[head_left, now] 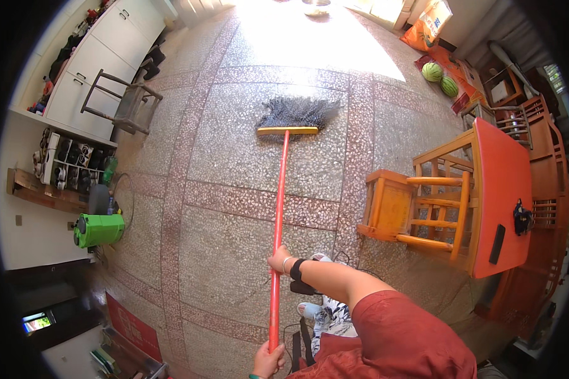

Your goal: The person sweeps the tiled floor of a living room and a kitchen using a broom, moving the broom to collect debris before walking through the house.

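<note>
One broom (278, 189) lies along the centre of the frame: one red handle, one yellow head with dark bristles resting on the terrazzo floor (234, 240) at upper centre. Both hands are closed around the handle: the right hand (278, 261) grips it at mid-length, the left hand (267, 361) grips its lower end at the bottom edge. At right: one red tabletop (502, 183) and one wooden chair (417, 208). At upper right: two watermelons (440, 78). At left: one green container (99, 229).

Red-handled broom (278, 208), dark bristles splayed on the speckled floor.
</note>
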Motion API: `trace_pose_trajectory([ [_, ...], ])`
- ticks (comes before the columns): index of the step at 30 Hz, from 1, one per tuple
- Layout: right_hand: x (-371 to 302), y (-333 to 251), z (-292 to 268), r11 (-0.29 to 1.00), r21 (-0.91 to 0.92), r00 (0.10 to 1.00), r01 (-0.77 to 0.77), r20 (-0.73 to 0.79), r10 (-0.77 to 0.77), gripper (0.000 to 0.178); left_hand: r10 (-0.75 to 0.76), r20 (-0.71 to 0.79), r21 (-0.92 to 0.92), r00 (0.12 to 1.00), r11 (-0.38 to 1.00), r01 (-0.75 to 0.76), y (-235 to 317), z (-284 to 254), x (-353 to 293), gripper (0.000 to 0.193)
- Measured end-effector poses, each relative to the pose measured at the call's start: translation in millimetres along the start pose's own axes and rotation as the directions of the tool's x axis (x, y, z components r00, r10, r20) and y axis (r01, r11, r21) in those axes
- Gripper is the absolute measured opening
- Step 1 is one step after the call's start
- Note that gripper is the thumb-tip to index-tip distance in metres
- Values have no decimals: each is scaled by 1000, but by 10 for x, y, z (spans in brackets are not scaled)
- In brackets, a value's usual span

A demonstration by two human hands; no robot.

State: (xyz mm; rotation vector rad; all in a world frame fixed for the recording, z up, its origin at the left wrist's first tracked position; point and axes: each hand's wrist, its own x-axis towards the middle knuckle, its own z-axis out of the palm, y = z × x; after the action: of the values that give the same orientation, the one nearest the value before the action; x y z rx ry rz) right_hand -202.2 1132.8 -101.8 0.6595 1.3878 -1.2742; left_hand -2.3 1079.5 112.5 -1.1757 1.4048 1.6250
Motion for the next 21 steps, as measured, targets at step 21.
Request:
trace_pose_trajectory([
  [21,-1222,2035,1253,968,-150,952,-200,203,228,35,-264,-151,-249,953,943,221,-1176,-947,-1473,19],
])
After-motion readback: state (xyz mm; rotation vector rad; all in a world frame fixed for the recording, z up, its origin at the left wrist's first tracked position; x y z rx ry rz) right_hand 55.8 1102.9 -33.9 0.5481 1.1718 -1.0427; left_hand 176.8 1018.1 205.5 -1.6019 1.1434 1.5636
